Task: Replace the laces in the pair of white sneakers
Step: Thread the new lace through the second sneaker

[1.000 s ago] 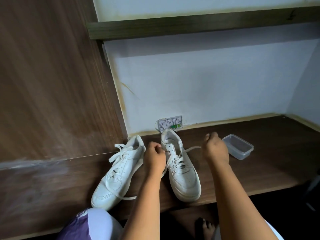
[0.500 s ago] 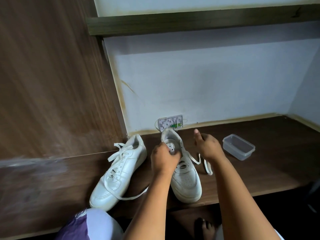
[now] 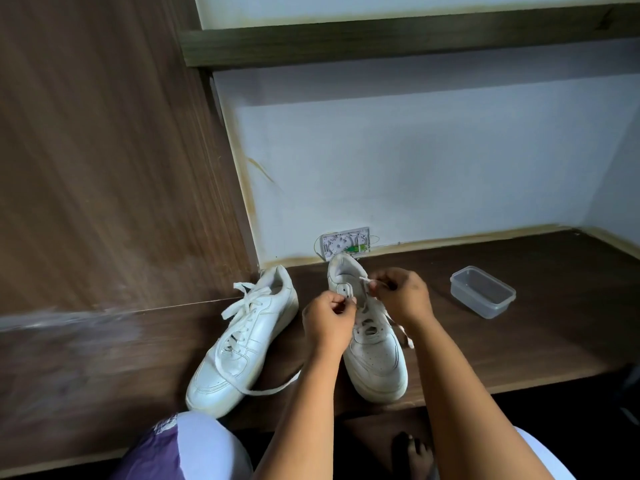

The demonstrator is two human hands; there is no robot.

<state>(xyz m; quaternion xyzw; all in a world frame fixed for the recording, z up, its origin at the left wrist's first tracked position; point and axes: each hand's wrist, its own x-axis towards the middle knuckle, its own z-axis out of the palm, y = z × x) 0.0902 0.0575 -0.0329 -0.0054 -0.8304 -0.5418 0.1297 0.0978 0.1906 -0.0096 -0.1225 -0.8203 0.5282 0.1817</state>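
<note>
**Both hands at the right sneaker's eyelets**

A dark wooden counter (image 3: 519, 341) carries two white sneakers. The left sneaker (image 3: 242, 344) lies laced, toe toward the person, one loose lace end trailing across the counter. The right sneaker (image 3: 375, 355) stands just beside it. Over its upper eyelets, the left hand (image 3: 329, 320) has its fingers curled, pinching the eyelet flap. The right hand (image 3: 403, 296) pinches the white lace (image 3: 365, 279) by its tip. A clear plastic container (image 3: 483, 292) sits well apart at right.

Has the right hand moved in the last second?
Yes. The right hand has moved left, away from the plastic container, to above the right sneaker, pinching a lace end.
</note>
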